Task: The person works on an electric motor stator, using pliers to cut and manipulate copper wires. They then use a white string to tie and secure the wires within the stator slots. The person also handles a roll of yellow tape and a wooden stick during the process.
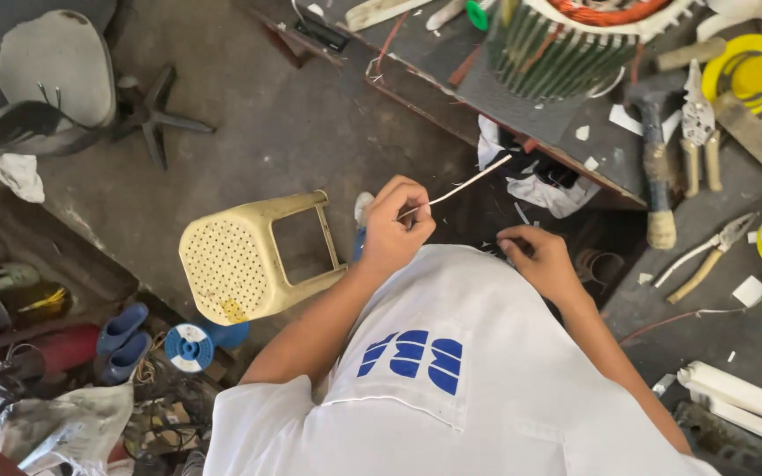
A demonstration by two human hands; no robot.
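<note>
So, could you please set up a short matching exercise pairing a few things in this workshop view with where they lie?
Things:
1. thin white strip
2. yellow plastic stool
3. pliers
4. blue spool

Places:
A. on the workbench, right of the right hand
B. on the floor, below the stool
C. pinched in the left hand
D. tipped on its side on the floor, left of the left hand

Pairs: 1-C, 2-D, 3-A, 4-B

matt perforated plastic stool [238, 257], rough concrete floor [302, 123].
</note>
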